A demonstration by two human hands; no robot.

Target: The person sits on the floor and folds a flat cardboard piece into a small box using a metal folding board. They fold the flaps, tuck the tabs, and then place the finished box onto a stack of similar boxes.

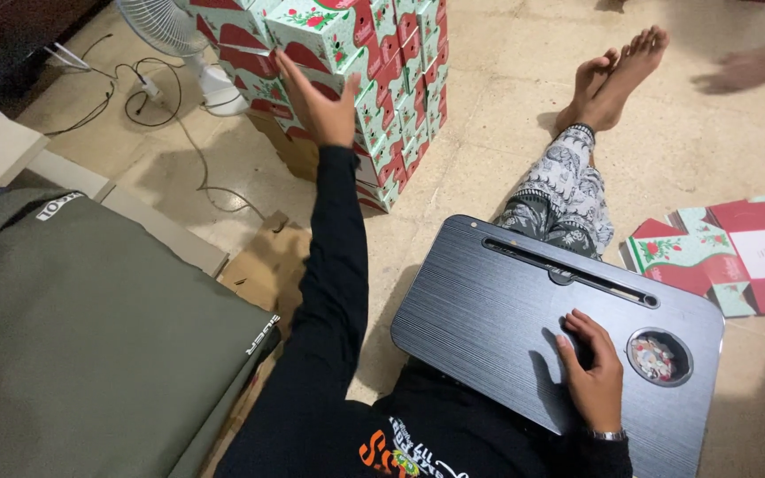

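Beige floor tiles [489, 133] filled the frame. At upper center, my left hand [320, 97] lay flat, grip open, fingers spread against the top box [325, 35] of the stacked red-and-green boxes [400, 106]. At lower right, my right hand [595, 372] rested on the black lap surface [489, 310], fingers loosely curled, holding nothing.

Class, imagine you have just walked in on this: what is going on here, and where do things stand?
A person sits on the floor with a black lap desk across the legs. The left hand reaches out and presses flat against a stack of red, green and white boxes. The right hand rests on the desk beside its round cup hole. Unfolded flat boxes lie on the floor to the right.
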